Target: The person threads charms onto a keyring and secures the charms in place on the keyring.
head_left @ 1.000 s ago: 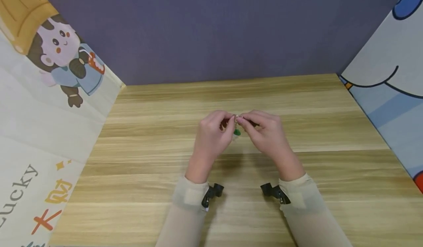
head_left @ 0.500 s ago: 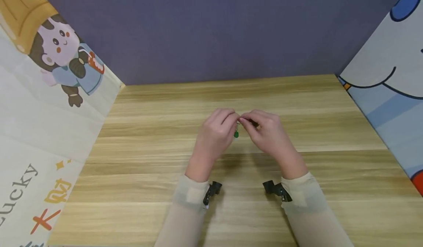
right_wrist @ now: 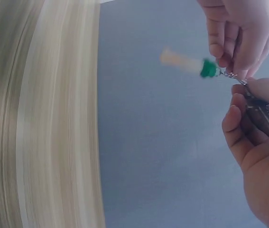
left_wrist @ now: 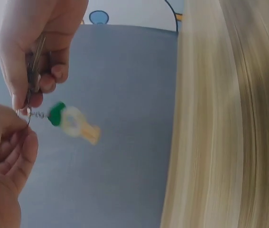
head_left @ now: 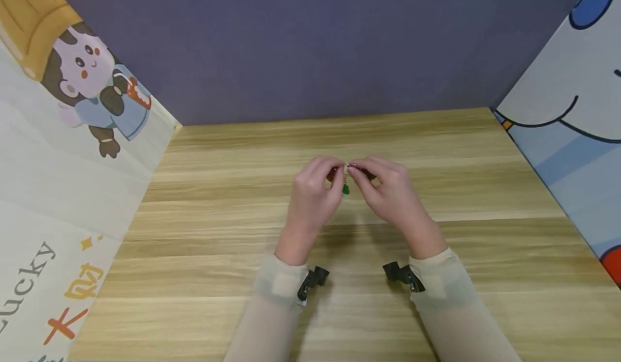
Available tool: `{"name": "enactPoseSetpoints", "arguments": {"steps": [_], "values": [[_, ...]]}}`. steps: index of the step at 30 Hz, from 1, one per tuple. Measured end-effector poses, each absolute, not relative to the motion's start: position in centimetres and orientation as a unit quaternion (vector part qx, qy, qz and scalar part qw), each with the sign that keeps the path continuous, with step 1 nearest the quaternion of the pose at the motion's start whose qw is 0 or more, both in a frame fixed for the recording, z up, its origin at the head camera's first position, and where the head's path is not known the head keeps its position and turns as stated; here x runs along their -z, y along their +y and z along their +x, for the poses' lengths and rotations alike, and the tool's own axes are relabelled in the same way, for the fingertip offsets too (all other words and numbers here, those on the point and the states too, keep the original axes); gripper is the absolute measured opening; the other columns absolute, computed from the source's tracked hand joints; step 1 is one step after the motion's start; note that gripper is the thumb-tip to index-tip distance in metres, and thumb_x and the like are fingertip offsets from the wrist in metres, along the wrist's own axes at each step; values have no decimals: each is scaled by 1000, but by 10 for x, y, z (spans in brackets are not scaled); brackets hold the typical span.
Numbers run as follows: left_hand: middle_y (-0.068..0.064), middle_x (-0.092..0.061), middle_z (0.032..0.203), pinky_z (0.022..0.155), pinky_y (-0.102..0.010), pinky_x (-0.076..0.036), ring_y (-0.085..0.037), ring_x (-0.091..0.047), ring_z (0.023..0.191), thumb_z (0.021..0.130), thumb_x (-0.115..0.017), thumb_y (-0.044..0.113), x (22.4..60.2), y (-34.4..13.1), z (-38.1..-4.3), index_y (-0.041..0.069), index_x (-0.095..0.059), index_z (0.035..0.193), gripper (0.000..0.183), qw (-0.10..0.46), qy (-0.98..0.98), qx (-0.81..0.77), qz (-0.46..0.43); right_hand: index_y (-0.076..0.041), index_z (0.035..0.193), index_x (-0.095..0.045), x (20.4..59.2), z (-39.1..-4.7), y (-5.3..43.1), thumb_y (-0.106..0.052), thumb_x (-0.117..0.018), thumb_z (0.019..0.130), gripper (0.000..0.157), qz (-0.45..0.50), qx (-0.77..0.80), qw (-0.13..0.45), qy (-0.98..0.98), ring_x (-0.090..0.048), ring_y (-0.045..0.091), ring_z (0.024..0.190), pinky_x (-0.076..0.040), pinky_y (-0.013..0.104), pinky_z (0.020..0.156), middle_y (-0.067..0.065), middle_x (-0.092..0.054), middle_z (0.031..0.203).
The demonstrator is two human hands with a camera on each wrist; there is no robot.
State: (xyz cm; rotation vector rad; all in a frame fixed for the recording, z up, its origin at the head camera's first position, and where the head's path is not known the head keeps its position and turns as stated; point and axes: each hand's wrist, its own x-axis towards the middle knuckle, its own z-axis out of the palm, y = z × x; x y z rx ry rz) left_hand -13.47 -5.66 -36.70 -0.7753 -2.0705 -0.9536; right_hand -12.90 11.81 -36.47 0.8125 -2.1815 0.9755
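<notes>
Both hands meet over the middle of the wooden table, fingertips nearly together. My left hand (head_left: 312, 195) pinches a thin metal key ring (left_wrist: 28, 118) between thumb and finger. My right hand (head_left: 390, 189) pinches the other side of that ring, and metal keys (right_wrist: 266, 118) lie under its curled fingers, partly hidden. From the ring hangs a short chain (left_wrist: 39, 114) with a charm (head_left: 346, 189). In the left wrist view its green top (left_wrist: 57, 114) is clear, while the pale ring-shaped middle and orange-yellow end (left_wrist: 91, 134) are blurred.
The wood-grain table (head_left: 218, 216) stretches around the hands. A dark blue-grey panel (head_left: 310, 49) stands behind it, with cartoon-printed side panels at left (head_left: 43, 189) and right (head_left: 572, 157). Small black cameras (head_left: 315, 278) sit at the cuffs.
The left hand's fingers have let up from a tighter, closed-over hold and now pinch the ring with a gap below. Both hands are slightly higher in view; the charm has shifted a little.
</notes>
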Motion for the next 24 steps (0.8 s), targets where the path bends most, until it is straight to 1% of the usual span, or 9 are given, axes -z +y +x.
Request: {"name": "enactPoseSetpoints", "arguments": {"steps": [2,5,10,13,19,24], "values": [[-16,-77,91,69,-26,-64,-21,-74,74,100,-66,-3,367,-55,-135,-4,-75,97,10,351,-799,397,-285,4,101,-79,364,-129,118,-1,-76,96,7,305,-367,309,-822,-67,17,68,-58,34,59,16,-78,91],[-16,-77,91,71,-24,-64,-21,-75,76,99,-66,-3,367,-54,-135,-3,-76,98,10,344,-802,405,-273,4,101,-79,364,-129,118,-2,-76,97,7,303,-366,312,-823,-65,16,67,-57,33,59,15,-78,91],[-11,-78,97,82,-26,-65,-23,-76,89,100,-69,1,368,-54,-134,2,-79,100,10,362,-830,311,-288,4,100,-78,364,-130,120,0,-75,97,6,303,-362,300,-829,-62,15,66,-54,30,59,15,-77,88],[-9,-78,98,86,-27,-65,-23,-75,92,101,-68,3,367,-55,-135,3,-80,101,11,382,-834,255,-305,4,101,-79,362,-130,123,0,-74,97,7,304,-358,288,-834,-60,14,65,-51,29,57,14,-77,89],[-10,-80,94,83,-25,-65,-22,-75,88,100,-69,2,366,-55,-137,1,-79,97,10,390,-829,249,-315,5,102,-79,357,-130,124,-2,-74,98,9,313,-348,278,-839,-61,14,65,-53,31,57,14,-77,90],[-12,-80,91,76,-23,-65,-21,-75,81,98,-70,0,367,-54,-136,-1,-79,95,10,368,-823,323,-288,4,102,-79,359,-130,122,-2,-75,97,8,315,-351,285,-834,-63,16,65,-55,35,56,14,-78,91]]}}
